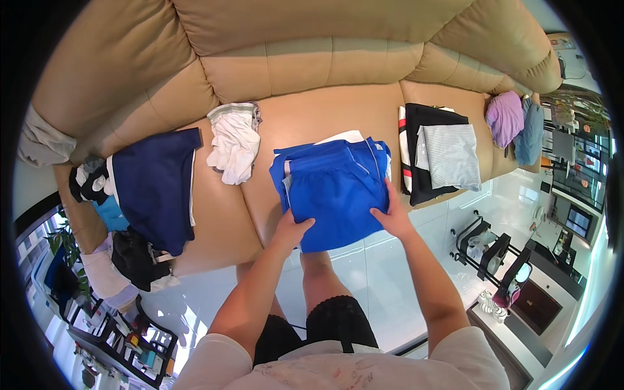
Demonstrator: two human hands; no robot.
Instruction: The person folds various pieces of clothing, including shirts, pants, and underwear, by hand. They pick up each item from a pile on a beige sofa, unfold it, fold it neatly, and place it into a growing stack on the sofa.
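Both hands grip a folded pair of blue shorts [341, 200] at its two sides, close to the front edge of the sofa seat. My left hand [291, 228] has its thumb on top at the lower left. At the right side, my right hand [394, 214] holds the cloth with its thumb on top and fingers along the edge. Under and behind the shorts lie more blue garments [302, 148] and a bit of white cloth [348, 136]. A crumpled white garment [235, 144] rests to the left on the tan leather sofa [312, 105].
To the right lies a stack with a striped folded shirt [451, 153] over black clothing [429, 117]. Purple clothing [505, 117] sits farther right. On the left are navy clothing [153, 190] and a black crumpled garment [136, 261]. A black wheeled cart [492, 253] stands on the tiled floor.
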